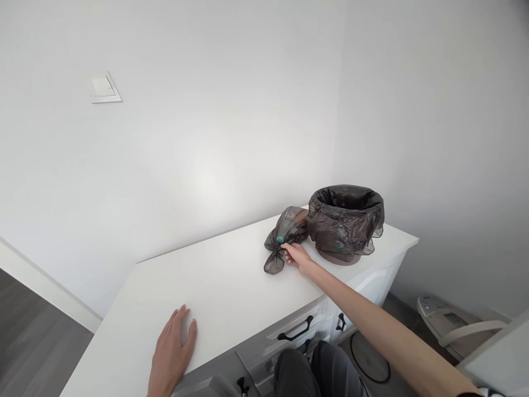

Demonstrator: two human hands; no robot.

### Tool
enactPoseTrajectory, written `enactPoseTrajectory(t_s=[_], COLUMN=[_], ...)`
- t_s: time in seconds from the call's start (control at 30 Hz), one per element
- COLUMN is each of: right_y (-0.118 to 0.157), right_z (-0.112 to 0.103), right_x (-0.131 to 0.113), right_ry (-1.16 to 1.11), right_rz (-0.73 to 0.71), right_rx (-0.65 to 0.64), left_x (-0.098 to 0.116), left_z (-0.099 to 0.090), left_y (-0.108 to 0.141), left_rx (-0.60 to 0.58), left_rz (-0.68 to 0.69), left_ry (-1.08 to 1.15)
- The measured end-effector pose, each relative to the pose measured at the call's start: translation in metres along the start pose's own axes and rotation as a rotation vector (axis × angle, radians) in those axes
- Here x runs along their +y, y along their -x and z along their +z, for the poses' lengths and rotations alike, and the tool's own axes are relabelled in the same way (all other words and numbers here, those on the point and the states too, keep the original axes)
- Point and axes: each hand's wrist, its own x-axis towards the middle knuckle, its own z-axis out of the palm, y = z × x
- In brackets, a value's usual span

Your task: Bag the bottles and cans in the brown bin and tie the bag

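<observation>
A dark, see-through garbage bag (292, 220), knotted and holding something, lies on the white cabinet top (215, 281). My right hand (296, 257) reaches across and pinches the bag near its knot, beside a small green spot inside. Just right of the bag stands a trash can (339, 259), lined with another dark bag (345, 226) folded over its rim. Its upper opening faces me, and the inside looks dark. Far to the left, my left hand (173, 350) rests flat on the cabinet top near the front edge, fingers stretched out and holding nothing.
White drawers with black handles (295, 329) form the cabinet front above my knees (318, 369). Walls meet behind the cabinet in a corner. A light switch (105, 88) sits on the left wall. On the floor at right are a beige appliance (446, 325) and a black cable (372, 377).
</observation>
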Motion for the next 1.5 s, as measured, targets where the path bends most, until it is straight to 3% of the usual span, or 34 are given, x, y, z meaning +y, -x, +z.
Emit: enactPoseTrajectory(t_s=[0.13,0.23,0.33,0.43,0.53,0.77,1.03,1.27,1.5], right_y=[0.055,0.101,0.141,0.164,0.167,0.146,0.167,0.177,0.187], right_z=[0.008,0.006,-0.006,-0.021,-0.033,-0.028,-0.014,-0.011,-0.025], right_x=[0.004,0.001,-0.001,0.003,0.017,0.046,0.035,0.024,0.027], right_ry=[0.059,0.093,0.157,0.249,0.352,0.662,0.863,0.624,0.689], right_rz=[0.073,0.085,0.006,-0.094,-0.201,-0.443,-0.662,-0.655,-0.733], right_rx=[-0.153,-0.257,-0.391,-0.491,-0.485,-0.344,0.039,0.057,0.063], left_x=[0.022,0.064,0.113,0.152,0.173,0.189,0.195,0.202,0.186], left_z=[-0.005,-0.005,0.0,0.011,0.023,0.038,0.031,0.023,0.021], left_y=[0.006,0.016,0.023,0.024,0.017,0.004,0.007,0.015,0.004], left_rx=[0.094,0.157,0.194,0.216,0.233,0.173,0.223,0.189,0.216], left_rz=[0.182,0.379,0.633,0.774,0.819,0.883,0.848,0.827,0.761], left_ry=[0.025,0.055,0.111,0.131,0.08,-0.013,0.129,0.2,0.123])
